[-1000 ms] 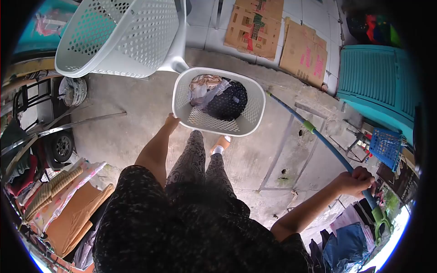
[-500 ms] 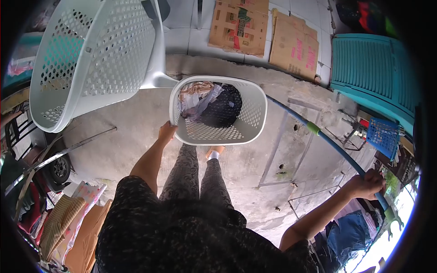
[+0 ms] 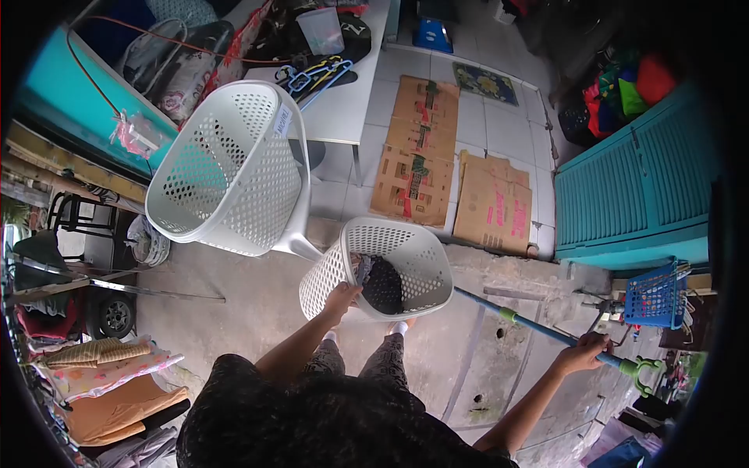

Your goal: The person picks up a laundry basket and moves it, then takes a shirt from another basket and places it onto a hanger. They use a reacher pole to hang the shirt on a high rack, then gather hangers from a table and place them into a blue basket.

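My left hand [image 3: 342, 303] is closed on the near left rim of a white perforated laundry basket [image 3: 425, 269], which holds some dark and striped clothes [image 3: 382, 285] at its bottom. Closed around a blue pole [image 3: 538, 327] with green fittings, my right hand [image 3: 587, 352] is out to the right, near the pole's forked green end. The pole's far end is hidden behind the basket. A second white perforated basket [image 3: 269, 195], tilted toward me, stands on a white plastic chair [image 3: 303, 234] to the left of the first.
Flattened cardboard [image 3: 417, 148] lies on the tiled floor [image 3: 359, 164] ahead. A table [image 3: 351, 117] at the upper left bears hangers and a clear container. Teal louvred doors [image 3: 647, 183] and a blue basket [image 3: 655, 296] are at right. Hung clothes [image 3: 117, 398] are at lower left.
The view has tilted up, showing more of the table and tiles. The held basket is tipped more to its side, and my left hand now reaches over its rim. The pole lies flatter across the view.
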Action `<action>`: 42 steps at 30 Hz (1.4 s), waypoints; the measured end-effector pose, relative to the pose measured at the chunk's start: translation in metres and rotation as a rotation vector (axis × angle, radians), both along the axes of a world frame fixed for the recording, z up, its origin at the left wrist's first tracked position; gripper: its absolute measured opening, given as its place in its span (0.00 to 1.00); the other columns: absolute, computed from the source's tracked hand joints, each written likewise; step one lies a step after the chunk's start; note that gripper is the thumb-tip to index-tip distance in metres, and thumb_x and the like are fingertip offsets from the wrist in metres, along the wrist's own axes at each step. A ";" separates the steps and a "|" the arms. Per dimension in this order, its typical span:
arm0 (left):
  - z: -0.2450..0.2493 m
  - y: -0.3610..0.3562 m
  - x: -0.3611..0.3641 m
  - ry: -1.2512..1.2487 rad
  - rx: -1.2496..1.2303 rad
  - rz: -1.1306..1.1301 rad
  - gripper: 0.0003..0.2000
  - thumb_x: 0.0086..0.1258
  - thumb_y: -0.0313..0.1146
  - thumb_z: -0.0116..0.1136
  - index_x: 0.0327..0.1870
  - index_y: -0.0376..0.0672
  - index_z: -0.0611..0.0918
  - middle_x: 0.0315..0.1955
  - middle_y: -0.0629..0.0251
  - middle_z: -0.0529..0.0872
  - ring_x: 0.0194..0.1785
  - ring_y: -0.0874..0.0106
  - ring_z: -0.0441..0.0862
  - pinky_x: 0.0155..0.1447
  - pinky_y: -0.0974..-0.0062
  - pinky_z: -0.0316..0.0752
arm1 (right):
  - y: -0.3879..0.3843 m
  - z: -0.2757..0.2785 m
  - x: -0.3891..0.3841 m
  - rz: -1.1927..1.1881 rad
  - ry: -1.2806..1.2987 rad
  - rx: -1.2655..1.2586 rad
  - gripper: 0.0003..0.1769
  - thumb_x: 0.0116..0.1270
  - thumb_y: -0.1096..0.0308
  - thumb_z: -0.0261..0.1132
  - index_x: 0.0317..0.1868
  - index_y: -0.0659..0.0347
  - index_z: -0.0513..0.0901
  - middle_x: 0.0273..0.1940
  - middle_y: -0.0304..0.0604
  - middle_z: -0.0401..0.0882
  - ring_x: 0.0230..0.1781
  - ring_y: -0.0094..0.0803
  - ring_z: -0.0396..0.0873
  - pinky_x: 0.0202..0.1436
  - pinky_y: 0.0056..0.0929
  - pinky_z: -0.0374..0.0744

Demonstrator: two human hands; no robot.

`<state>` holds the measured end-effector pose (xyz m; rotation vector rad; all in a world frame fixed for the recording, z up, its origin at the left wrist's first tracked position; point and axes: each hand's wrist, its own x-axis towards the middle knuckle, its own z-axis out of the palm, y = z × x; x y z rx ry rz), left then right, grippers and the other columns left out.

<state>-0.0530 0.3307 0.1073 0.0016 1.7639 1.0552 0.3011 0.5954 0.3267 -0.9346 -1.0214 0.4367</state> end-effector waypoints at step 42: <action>0.063 0.158 -0.009 -0.113 0.104 0.167 0.13 0.56 0.41 0.53 0.39 0.45 0.72 0.31 0.67 0.78 0.28 0.78 0.79 0.16 0.88 0.51 | 0.018 -0.158 0.036 0.077 0.149 -1.049 0.12 0.54 0.60 0.58 0.38 0.55 0.73 0.40 0.36 0.75 0.43 0.29 0.73 0.40 0.33 0.73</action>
